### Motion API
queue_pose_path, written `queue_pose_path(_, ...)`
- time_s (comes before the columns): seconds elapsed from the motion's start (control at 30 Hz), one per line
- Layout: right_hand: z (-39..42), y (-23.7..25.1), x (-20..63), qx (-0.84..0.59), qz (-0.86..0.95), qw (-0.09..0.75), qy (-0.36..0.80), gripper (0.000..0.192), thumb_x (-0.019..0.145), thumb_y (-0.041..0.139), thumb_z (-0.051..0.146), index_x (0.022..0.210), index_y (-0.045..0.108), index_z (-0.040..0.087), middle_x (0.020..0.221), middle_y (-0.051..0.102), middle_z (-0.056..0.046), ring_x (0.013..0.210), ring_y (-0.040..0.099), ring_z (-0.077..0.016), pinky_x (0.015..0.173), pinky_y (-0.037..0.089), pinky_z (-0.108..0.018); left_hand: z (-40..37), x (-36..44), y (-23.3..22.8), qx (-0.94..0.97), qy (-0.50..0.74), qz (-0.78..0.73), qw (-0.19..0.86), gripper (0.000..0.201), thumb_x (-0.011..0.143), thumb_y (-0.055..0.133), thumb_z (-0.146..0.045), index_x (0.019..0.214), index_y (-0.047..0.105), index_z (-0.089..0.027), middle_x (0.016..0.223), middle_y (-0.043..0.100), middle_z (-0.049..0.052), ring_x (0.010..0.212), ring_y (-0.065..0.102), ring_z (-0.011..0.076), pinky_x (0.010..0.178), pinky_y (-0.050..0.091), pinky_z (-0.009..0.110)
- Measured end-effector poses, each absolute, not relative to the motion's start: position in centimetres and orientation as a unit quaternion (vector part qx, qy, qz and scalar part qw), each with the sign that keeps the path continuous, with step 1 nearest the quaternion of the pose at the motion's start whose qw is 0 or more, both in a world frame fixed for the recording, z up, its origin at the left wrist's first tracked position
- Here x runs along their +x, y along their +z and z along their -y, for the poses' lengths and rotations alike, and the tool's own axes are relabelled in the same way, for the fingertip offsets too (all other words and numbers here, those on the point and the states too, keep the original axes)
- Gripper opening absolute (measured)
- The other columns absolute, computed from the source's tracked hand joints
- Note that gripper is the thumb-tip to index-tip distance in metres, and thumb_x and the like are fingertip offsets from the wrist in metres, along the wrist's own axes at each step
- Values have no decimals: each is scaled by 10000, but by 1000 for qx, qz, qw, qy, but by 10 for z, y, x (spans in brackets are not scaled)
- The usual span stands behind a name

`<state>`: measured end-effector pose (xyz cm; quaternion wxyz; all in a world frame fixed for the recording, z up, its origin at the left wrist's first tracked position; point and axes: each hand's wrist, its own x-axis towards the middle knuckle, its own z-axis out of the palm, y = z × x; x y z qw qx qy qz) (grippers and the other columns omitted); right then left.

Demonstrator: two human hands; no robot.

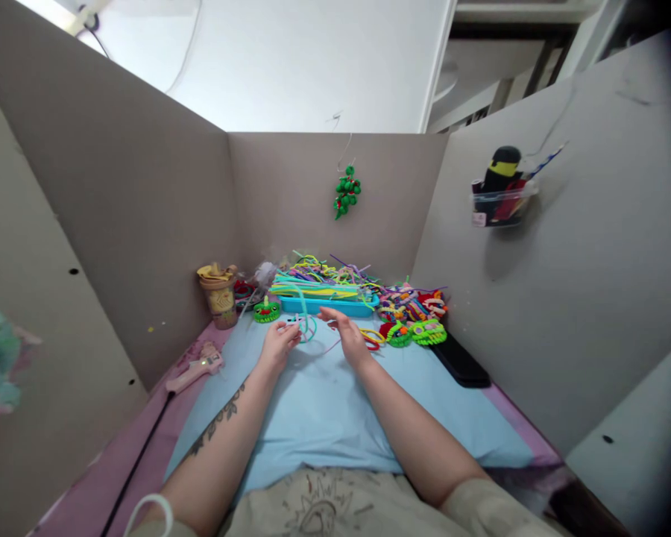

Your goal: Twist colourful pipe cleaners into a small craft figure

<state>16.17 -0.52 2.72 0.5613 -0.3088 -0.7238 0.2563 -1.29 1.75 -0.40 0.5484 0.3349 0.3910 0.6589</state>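
**Pipe cleaner held over the blue mat**

Pipe cleaner (305,322), teal in colour, is held in a loop just above the light blue mat (324,403) that covers the middle of the counter (145,455); it is pinched by the fingers of the left hand (278,344), whose grip is closed on its lower end; the right hand (347,334) is kept just beside the loop with the fingers half spread, and it cannot be told whether a thin strand is caught in that grip. Behind the hands a blue tray (327,304) full of coloured stems is seen; a green round figure (267,309) is placed to its left, and a tan cup (219,294) stands further left near the grey partition (145,209); finished colourful pieces (417,317) are heaped to the right of the tray; a pink glue gun (194,365) lies on the counter left of the mat; a green ornament (347,190) hangs on the back wall.
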Motion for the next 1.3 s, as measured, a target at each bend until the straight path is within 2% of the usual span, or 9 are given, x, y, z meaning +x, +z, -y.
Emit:
queue_pose_path(0.1, -3, 15, 157, -336, 766, 519, 174, 223, 837, 481, 306, 976, 638, 232, 959, 648, -51, 951, 554, -198, 874, 394, -366, -14, -12, -2, 348, 645, -363, 576, 511, 486, 784, -267, 840, 425, -185, 718, 632, 2, 629, 615, 130, 624, 474, 270)
queue_pose_path(0.2, -6, 5, 146, -353, 783, 501, 110, 203, 765, 565, 233, 956, 632, 231, 898, 639, -39, 895, 544, -193, 848, 390, -357, -10, -10, -2, 374, 634, -350, 579, 504, 497, 781, -281, 846, 430, -185, 714, 641, 1, 632, 616, 132, 618, 463, 260)
queue_pose_path(0.3, -5, 0, 138, -379, 770, 510, 61, 169, 737, 585, 225, 900, 631, 218, 874, 616, -47, 891, 522, -203, 832, 383, -351, -8, -7, -3, 390, 633, -352, 568, 500, 505, 778, -277, 839, 416, -191, 683, 638, -18, 603, 609, 122, 627, 462, 261)
queue_pose_path(0.43, -2, -3, 136, -392, 758, 519, 49, 142, 773, 554, 243, 899, 612, 210, 858, 606, -49, 867, 514, -198, 816, 383, -338, -8, -3, -5, 423, 632, -352, 545, 485, 516, 768, -295, 827, 410, -193, 668, 641, -21, 595, 607, 116, 629, 451, 246)
queue_pose_path(0.8, 6, -2, 130, -426, 780, 456, -34, 150, 791, 519, 235, 917, 594, 203, 901, 594, -74, 892, 471, -229, 805, 348, -352, -7, 0, -6, 411, 639, -358, 542, 457, 521, 760, -297, 802, 415, -191, 614, 620, -35, 552, 583, 100, 585, 429, 217)
queue_pose_path(0.93, 6, -2, 129, -432, 765, 478, -16, 101, 805, 493, 235, 812, 586, 196, 841, 580, -64, 854, 471, -212, 782, 351, -334, -7, 0, -10, 446, 638, -337, 530, 431, 561, 744, -267, 801, 392, -199, 637, 630, -38, 568, 585, 93, 617, 428, 217)
queue_pose_path(1.1, -2, -6, 128, -436, 692, 564, 112, 123, 773, 495, 222, 658, 533, 197, 704, 514, -12, 745, 478, -165, 707, 382, -280, -5, 2, -10, 500, 628, -326, 499, 410, 614, 718, -285, 796, 358, -213, 574, 583, -76, 537, 566, 87, 591, 407, 202)
queue_pose_path(1.2, -7, -9, 129, -447, 643, 596, 177, 47, 726, 544, 237, 712, 554, 194, 736, 511, -6, 741, 484, -158, 700, 394, -272, -4, 4, -10, 531, 619, -315, 486, 403, 641, 698, -291, 801, 336, -219, 553, 568, -80, 524, 563, 94, 584, 414, 212)
queue_pose_path(1.3, -13, -12, 132, -468, 616, 600, 202, 75, 707, 575, 268, 719, 596, 198, 832, 521, -29, 854, 495, -179, 792, 381, -298, -3, 6, -10, 549, 609, -311, 480, 400, 652, 686, -298, 804, 325, -219, 547, 556, -78, 518, 560, 100, 570, 414, 218)
